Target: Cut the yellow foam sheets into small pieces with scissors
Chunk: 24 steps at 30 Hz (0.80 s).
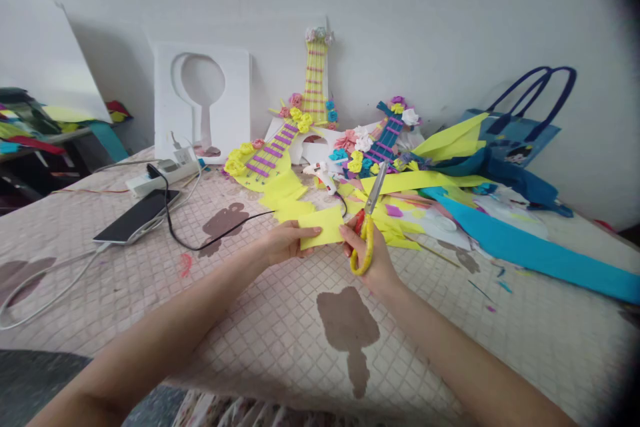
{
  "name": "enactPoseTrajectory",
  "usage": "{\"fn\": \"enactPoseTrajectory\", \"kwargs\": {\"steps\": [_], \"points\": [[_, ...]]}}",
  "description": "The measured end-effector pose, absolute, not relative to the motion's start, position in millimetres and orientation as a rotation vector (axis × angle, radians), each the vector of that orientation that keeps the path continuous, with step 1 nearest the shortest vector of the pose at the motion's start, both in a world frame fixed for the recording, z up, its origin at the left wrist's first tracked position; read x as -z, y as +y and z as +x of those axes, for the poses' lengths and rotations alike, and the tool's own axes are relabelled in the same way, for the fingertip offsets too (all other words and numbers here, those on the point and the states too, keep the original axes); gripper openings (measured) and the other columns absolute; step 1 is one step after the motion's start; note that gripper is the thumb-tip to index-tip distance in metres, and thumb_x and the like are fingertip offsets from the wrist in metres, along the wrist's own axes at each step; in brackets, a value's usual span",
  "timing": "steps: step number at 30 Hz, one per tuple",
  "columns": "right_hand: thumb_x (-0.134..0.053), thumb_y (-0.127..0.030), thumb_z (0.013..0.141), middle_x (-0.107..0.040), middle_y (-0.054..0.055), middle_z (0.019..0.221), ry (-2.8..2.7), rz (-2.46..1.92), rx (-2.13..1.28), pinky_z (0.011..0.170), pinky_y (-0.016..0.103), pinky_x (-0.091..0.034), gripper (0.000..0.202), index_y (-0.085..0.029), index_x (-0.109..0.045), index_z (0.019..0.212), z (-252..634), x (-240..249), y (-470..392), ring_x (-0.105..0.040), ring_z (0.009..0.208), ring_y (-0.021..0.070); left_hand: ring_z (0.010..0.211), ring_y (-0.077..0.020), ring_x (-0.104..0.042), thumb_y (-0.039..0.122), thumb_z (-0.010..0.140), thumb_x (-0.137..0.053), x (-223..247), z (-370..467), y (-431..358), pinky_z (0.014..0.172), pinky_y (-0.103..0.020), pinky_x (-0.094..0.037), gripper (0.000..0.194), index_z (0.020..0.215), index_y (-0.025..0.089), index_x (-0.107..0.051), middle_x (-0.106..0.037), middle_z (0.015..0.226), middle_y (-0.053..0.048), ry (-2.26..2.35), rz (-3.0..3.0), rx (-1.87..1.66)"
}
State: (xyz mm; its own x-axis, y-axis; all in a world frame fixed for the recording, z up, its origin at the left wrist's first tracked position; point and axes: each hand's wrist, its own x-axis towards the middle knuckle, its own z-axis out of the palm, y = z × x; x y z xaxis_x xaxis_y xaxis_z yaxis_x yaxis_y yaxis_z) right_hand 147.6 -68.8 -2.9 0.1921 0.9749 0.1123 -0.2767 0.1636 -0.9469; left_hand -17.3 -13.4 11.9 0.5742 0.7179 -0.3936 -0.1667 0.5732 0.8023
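Observation:
A small rectangle of yellow paper (323,227) is held up between my two hands above the tablecloth. My left hand (290,242) pinches its left edge, thumb on top. At the paper's right edge is my right hand (369,253), its thumb and finger on the corner. The same hand carries scissors (374,193) with yellow and red handles, blades pointing up and away. Just beyond the paper lie yellow strips (287,190) and a white glue gun (321,177).
Decorated guitar shapes (315,83) lean at the back beside a white foam board (165,100). A phone (135,217), power strip (163,173) and cables lie left. Blue crepe paper (530,250) and a blue bag (535,137) are at right.

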Motion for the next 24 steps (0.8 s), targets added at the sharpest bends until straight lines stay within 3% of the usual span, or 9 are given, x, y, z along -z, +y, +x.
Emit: {"fn": "enactPoseTrajectory", "kwargs": {"steps": [4,7,15,24], "points": [[-0.059,-0.05,0.075,-0.058,-0.001,0.068,-0.922,-0.849,-1.318,0.042,0.019,-0.035,0.032,-0.019,-0.051,0.077,142.3,1.8,-74.4,-0.05,0.05,0.0083,0.056,-0.008,-0.062,0.008,0.07,-0.068,-17.7,-24.1,-3.5,0.046,-0.014,-0.049,0.014,0.082,0.011,-0.064,-0.068,0.075,-0.004,0.814,0.68,-0.721],[-0.052,-0.06,0.075,-0.061,0.003,0.071,-0.889,-0.78,-1.518,0.042,0.022,-0.039,0.042,-0.018,-0.054,0.08,135.6,2.0,-81.8,-0.053,0.051,0.0117,0.052,-0.0079,-0.062,0.007,0.071,-0.067,-22.0,-33.0,6.7,0.047,-0.014,-0.051,0.012,0.081,0.013,-0.063,-0.068,0.07,-0.001,0.819,0.629,-0.803],[-0.04,-0.065,0.078,-0.063,0.008,0.078,-0.825,-0.583,-2.092,0.047,0.028,-0.044,0.053,-0.014,-0.055,0.082,124.7,6.4,-98.7,-0.054,0.053,0.0141,0.049,-0.0077,-0.061,0.009,0.073,-0.065,-23.6,-46.1,22.1,0.045,-0.015,-0.051,0.01,0.079,0.014,-0.059,-0.065,0.065,0.001,0.822,0.543,-0.898],[-0.025,-0.064,0.084,-0.062,0.01,0.078,-0.833,-0.469,-2.204,0.047,0.028,-0.042,0.059,-0.013,-0.054,0.084,125.1,6.1,-102.3,-0.054,0.053,0.0151,0.048,-0.0074,-0.06,0.009,0.074,-0.064,-27.7,-50.6,23.9,0.044,-0.014,-0.05,0.009,0.078,0.014,-0.058,-0.065,0.066,0.0,0.799,0.525,-0.917]]}}
